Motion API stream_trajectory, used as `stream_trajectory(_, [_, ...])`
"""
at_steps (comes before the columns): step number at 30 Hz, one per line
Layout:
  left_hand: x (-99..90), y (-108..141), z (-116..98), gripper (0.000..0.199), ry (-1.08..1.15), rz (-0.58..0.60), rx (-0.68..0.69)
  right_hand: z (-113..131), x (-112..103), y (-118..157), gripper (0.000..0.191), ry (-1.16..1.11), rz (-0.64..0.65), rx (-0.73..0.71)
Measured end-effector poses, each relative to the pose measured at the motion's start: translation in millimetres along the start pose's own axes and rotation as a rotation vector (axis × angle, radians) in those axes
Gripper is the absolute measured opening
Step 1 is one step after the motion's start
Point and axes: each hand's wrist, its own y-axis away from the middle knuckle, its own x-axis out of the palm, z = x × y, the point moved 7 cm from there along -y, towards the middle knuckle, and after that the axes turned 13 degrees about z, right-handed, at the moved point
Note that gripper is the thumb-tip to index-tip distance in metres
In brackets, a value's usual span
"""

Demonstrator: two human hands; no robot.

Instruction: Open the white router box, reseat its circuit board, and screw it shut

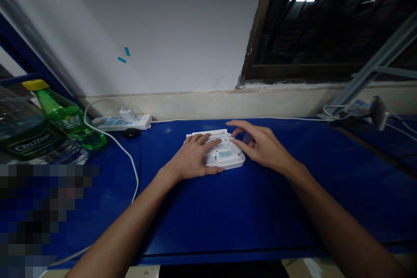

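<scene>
Head view: white router (224, 155) lying flat in the middle of the blue worktop (228, 221), well out from the far wall, with vent holes and a small label uppermost. Left hand (192, 157) laid over the router's left half, fingers (205, 141) slightly spread on the casing, thumb along the near edge: more a steadying press than a pinch, by the look of it. Right hand (264, 145) raised at the right side, fingers (243, 126) spread and curved toward the far right corner; contact there impossible to tell. Further left, against the wall: power strip (122, 124) with a white charger (126, 115), its white cable (129, 156) trailing nearward. Far left, green bottle (70, 119) and large clear bottle (32, 143), apparently set aside, leaving room around the hands.
</scene>
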Motion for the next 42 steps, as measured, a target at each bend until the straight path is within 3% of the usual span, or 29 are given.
stream_trajectory(6, [-0.4, 0, 0, 0.092, 0.016, -0.006, -0.002, 8, -3, 2, 0.069, 0.028, -0.003, -0.020])
stream_trajectory(12, [-1.3, 0, -1, 0.092, 0.030, 0.009, -0.001, 5, -3, 0, 0.039, 0.049, -0.017, -0.016])
stream_trajectory(18, [-0.3, 1, 1, 0.093, 0.020, 0.005, -0.007, 7, -4, 1, 0.064, 0.037, 0.007, -0.018])
stream_trajectory(23, [-0.7, 1, 0, 0.093, 0.019, 0.003, 0.000, 2, -2, 1, 0.049, 0.037, 0.038, 0.000])
stream_trajectory(28, [-0.4, 0, 1, 0.093, 0.025, 0.008, -0.008, 4, -1, 2, 0.065, 0.012, 0.065, -0.011])
stream_trajectory(33, [-1.2, 0, 0, 0.092, 0.029, 0.011, -0.001, -3, 1, 1, 0.041, -0.010, 0.076, 0.028])
stream_trajectory(42, [-0.8, 0, -1, 0.091, 0.014, 0.002, -0.003, -8, -4, 3, 0.042, -0.099, 0.093, 0.056])
